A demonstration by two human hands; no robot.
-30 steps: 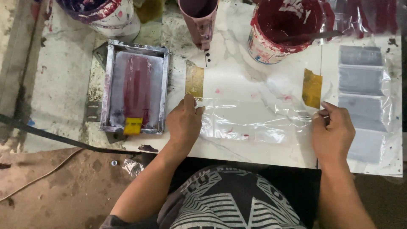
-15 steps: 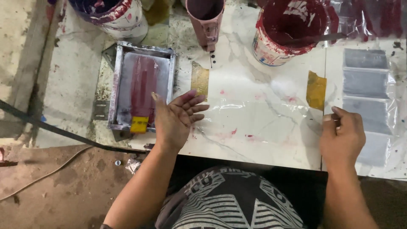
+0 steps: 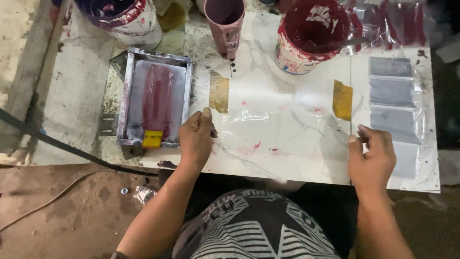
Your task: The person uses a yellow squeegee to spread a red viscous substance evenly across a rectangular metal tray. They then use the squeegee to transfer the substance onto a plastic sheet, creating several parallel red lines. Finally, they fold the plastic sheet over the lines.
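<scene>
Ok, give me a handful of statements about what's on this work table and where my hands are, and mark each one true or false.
1. The left hand rests on the left edge of a clear plastic sheet. True.
2. The right hand grips the handle of the pink mug. False: it sits at the sheet's right edge, far from the mug.
3. The metal-framed screen lies left of the left hand. True.
4. The open paint bucket holds blue paint. False: its inside is dark red.
5. Two yellowish tape patches are stuck on the white table. True.
6. Both hands are lifted clear of the table. False: both are down on it.
</scene>
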